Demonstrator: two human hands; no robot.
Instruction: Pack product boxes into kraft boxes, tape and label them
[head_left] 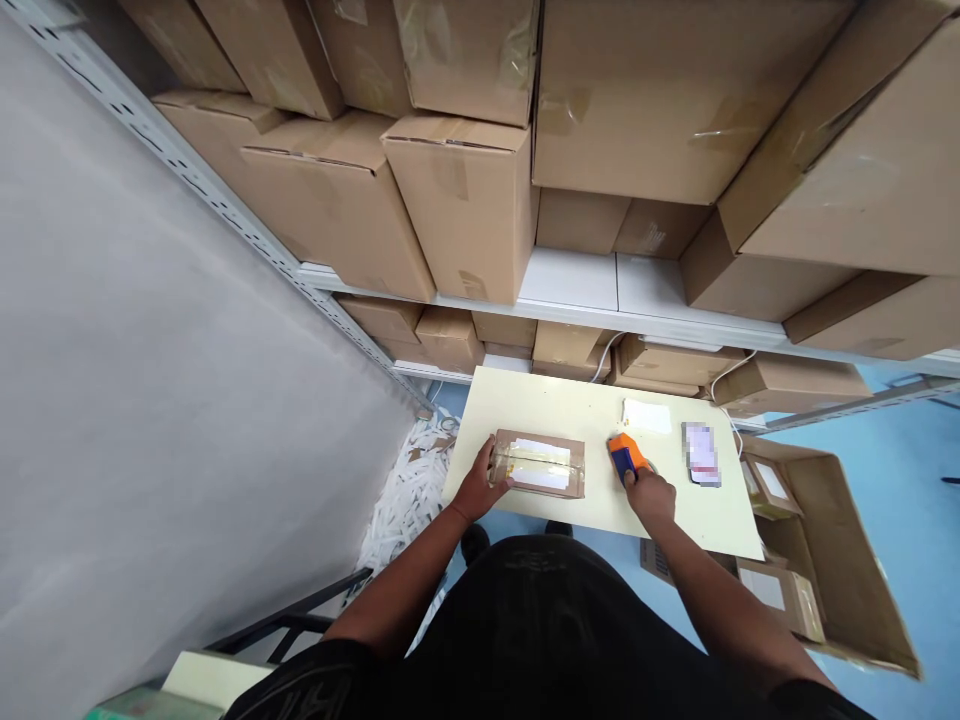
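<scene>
Below the dark shirt point(525, 640), just past the desk's point(525, 405) near edge: a small closed box point(540, 464), lying flat on the left half, long side roughly along that edge. White labelling on top, shiny tape over it.

Left hand point(478, 487) curled about the box's left end, thumb toward the near corner, fingers at the far one. Right hand point(649, 497) closed round an orange-and-blue tool point(627, 457), apart from the box.

Handling, my judgement: light enough for one hand; card walls fairly stiff, top likelier to give at the seam. Taped face probably slick, so best held by the ends or across the long sides, near corners. Contents unseen; fragility unknown.

Hard to make out: underside of the box; label print; most of the tool's grip, covered by fingers. Tool perhaps resting on the desk, perhaps just above; I can't say.

Farther: a phone point(701, 455), screen blurred out; paper point(646, 416), blank at this range. Beyond, shelf point(570, 280) stacked with cartons point(465, 210), upper ones cut off by the frame.
</scene>
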